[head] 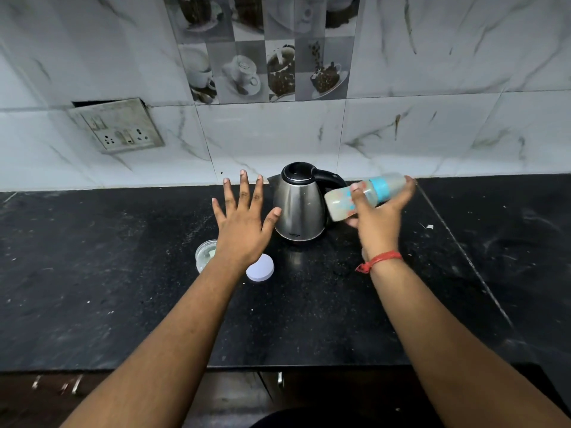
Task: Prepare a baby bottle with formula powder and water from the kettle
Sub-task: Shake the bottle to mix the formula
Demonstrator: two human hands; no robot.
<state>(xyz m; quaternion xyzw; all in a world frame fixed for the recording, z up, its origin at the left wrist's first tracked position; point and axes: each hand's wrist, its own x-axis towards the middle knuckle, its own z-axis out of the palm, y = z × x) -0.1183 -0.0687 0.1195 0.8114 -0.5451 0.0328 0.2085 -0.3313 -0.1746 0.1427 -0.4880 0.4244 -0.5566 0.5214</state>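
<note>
My right fingers (355, 193) grip the capped bottle (364, 196) sideways, I think to mix; left fingers (244, 186) spread open, empty.

1. A right hand (375, 216) grips a blurred baby bottle (364, 196), tipped nearly sideways above a black counter (92, 288).
2. The left hand (242, 220) hovers, fingers spread, beside a steel kettle (298, 208).
3. A small clear jar (204, 253) and white lid (260, 268) sit below.

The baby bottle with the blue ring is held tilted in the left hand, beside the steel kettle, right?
Not quite. The head view shows the right hand holding the baby bottle, tilted, beside the steel kettle. The left hand is open and holds nothing.
</note>
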